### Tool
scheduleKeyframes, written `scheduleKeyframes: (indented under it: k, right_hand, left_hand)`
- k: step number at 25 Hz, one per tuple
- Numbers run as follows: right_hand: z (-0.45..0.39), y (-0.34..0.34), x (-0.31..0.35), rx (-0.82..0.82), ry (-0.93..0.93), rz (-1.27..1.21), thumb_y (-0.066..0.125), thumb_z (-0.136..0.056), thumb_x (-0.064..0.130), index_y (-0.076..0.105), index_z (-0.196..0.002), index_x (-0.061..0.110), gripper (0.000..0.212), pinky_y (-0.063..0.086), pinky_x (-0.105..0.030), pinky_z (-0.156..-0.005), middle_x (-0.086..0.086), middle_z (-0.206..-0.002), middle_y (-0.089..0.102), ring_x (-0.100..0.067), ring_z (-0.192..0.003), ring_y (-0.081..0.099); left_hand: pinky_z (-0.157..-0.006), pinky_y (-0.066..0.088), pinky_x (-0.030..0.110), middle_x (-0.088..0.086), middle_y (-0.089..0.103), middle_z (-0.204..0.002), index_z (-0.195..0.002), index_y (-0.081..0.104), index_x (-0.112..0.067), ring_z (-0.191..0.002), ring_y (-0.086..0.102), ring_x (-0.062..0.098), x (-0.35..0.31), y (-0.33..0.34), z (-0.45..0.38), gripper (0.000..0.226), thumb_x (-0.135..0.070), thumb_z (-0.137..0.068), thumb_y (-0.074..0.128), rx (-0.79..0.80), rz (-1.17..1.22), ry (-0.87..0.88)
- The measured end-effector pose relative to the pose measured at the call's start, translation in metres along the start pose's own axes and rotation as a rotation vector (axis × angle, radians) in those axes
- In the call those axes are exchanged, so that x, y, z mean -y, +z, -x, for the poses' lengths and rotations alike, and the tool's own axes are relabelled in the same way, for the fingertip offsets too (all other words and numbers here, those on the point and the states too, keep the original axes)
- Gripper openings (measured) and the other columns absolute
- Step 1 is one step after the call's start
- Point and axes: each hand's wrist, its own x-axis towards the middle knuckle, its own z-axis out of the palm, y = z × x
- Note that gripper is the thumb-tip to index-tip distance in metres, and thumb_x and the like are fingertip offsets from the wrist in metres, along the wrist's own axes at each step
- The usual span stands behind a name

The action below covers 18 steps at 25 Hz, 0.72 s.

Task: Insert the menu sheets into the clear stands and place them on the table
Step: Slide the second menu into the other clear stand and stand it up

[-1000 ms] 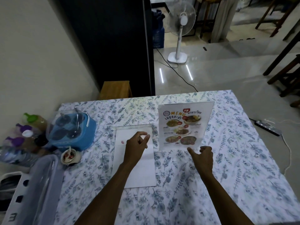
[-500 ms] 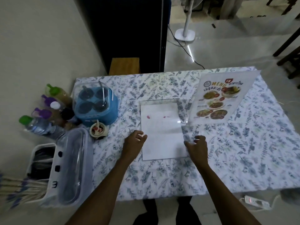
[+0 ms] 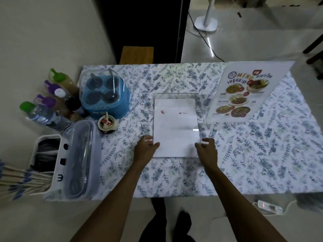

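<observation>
A clear stand (image 3: pixel 201 109) lies flat in the middle of the flower-patterned table (image 3: pixel 262 154), with a white menu sheet (image 3: pixel 175 130) blank side up in or under it. My left hand (image 3: pixel 145 149) grips the stand's near left edge, thumb on top. On the near right edge, my right hand (image 3: pixel 207 151) grips the same way. A second stand with a colourful printed menu (image 3: pixel 243 95) stands upright at the back right, apart from both hands.
At the left sit a blue condiment caddy (image 3: pixel 104 96), several bottles (image 3: pixel 52 102), a small cup (image 3: pixel 107 123), a clear lidded box (image 3: pixel 80 159) and a white basket (image 3: pixel 45 154). A wooden stool (image 3: pixel 137 55) and fan base (image 3: pixel 206 25) stand beyond the table. A power strip (image 3: pixel 269 206) lies on the floor.
My view has tipped downward and pulled back. Both hands drew toward me from near the upright menu and closed on the flat stand's near side edges.
</observation>
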Motion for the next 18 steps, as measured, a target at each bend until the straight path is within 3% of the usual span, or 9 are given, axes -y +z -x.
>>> scheduleKeyframes:
  k: [2,4,8,10,13,16,18]
  right_hand:
    - [0.001,-0.013,0.003,0.02,-0.024,-0.033,0.057,-0.092,0.019,0.055,-0.122,0.016,0.03,0.048,-0.037,-0.081,-0.003,-0.108,0.065,-0.026,-0.101,0.061]
    - [0.001,-0.028,0.0,0.019,-0.083,-0.03,0.05,-0.091,0.009,0.062,-0.115,0.015,0.027,0.053,-0.042,-0.084,-0.003,-0.105,0.067,-0.029,-0.104,0.063]
    - [0.011,-0.061,-0.003,0.082,-0.2,-0.047,0.042,-0.082,-0.009,0.074,-0.104,0.018,0.047,0.055,-0.048,-0.096,-0.004,-0.109,0.074,-0.023,-0.102,0.068]
    - [0.016,-0.077,-0.003,0.105,-0.248,-0.048,0.046,-0.085,-0.009,0.077,-0.101,0.021,0.046,0.055,-0.046,-0.097,-0.001,-0.109,0.075,-0.019,-0.101,0.069]
    - [0.028,-0.098,-0.007,0.144,-0.292,-0.048,0.059,-0.09,-0.001,0.08,-0.097,0.024,0.034,0.058,-0.049,-0.092,0.0,-0.101,0.078,-0.026,-0.097,0.072]
    - [0.037,-0.116,-0.005,0.186,-0.353,-0.09,0.067,-0.087,0.001,0.081,-0.09,0.027,0.03,0.059,-0.051,-0.09,0.002,-0.095,0.079,-0.022,-0.092,0.074]
    - [0.042,-0.125,0.0,0.215,-0.401,-0.116,0.071,-0.086,0.002,0.082,-0.092,0.026,0.027,0.06,-0.049,-0.089,0.001,-0.096,0.08,-0.019,-0.091,0.075]
  left_hand:
    - [-0.083,0.057,0.034,0.008,0.071,-0.106,-0.119,0.065,-0.01,-0.093,0.07,0.025,-0.004,-0.002,0.009,0.039,-0.01,-0.082,0.08,-0.04,0.019,0.044]
    - [-0.083,0.059,0.039,0.009,0.075,-0.106,-0.116,0.071,-0.011,-0.097,0.072,0.028,-0.009,-0.005,0.023,0.028,-0.007,-0.088,0.07,-0.11,-0.084,0.136]
    - [-0.079,0.059,0.031,0.004,0.077,-0.111,-0.115,0.077,-0.015,-0.096,0.072,0.019,-0.013,-0.009,0.053,0.029,-0.009,-0.094,0.059,-0.181,-0.137,0.216]
    - [-0.076,0.058,0.029,0.004,0.078,-0.109,-0.116,0.078,-0.016,-0.09,0.071,0.016,-0.013,-0.009,0.071,0.027,-0.009,-0.096,0.061,-0.188,-0.162,0.267]
    - [-0.084,0.06,0.036,0.006,0.078,-0.111,-0.113,0.079,-0.016,-0.098,0.073,0.019,-0.01,-0.009,0.094,0.024,-0.008,-0.095,0.065,-0.246,-0.165,0.357]
    - [-0.082,0.062,0.036,0.003,0.078,-0.111,-0.111,0.08,-0.019,-0.093,0.073,0.012,-0.013,-0.012,0.115,0.029,-0.001,-0.092,0.068,-0.263,-0.068,0.345]
    - [-0.079,0.061,0.021,0.001,0.078,-0.11,-0.112,0.08,-0.018,-0.093,0.071,0.008,-0.017,-0.017,0.123,0.03,-0.001,-0.088,0.073,-0.234,-0.01,0.367]
